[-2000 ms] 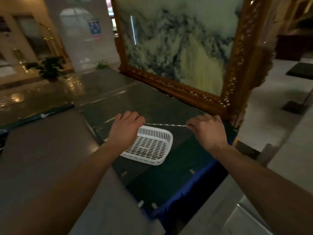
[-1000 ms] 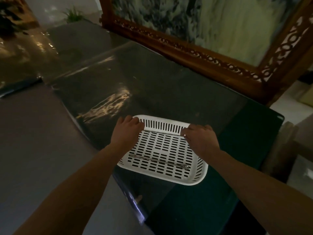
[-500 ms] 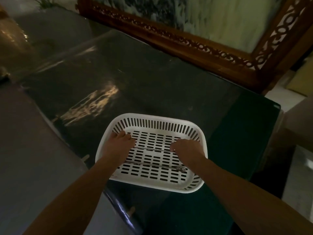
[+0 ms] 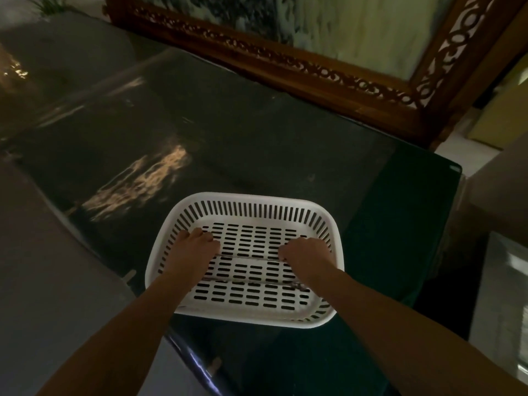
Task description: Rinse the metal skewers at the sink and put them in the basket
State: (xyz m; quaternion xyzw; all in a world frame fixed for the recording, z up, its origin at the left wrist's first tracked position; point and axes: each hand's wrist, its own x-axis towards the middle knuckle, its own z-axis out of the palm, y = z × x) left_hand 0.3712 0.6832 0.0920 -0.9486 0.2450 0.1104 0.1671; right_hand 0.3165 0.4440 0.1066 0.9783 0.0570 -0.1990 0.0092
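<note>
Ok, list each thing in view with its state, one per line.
basket: upright on the dark table, two skewers inside
upper skewer: flat on basket floor, both hands at its ends
lower skewer: flat, untouched
left hand: in basket, grip unclear
right hand: in basket, grip unclear

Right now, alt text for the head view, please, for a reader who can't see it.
Two bare hands, left hand and right hand, reach into a white slotted basket on a dark glossy table, lowering a thin metal skewer held between them. Another skewer lies on the basket floor nearer the camera. A carved wooden frame stands behind the table.
</note>
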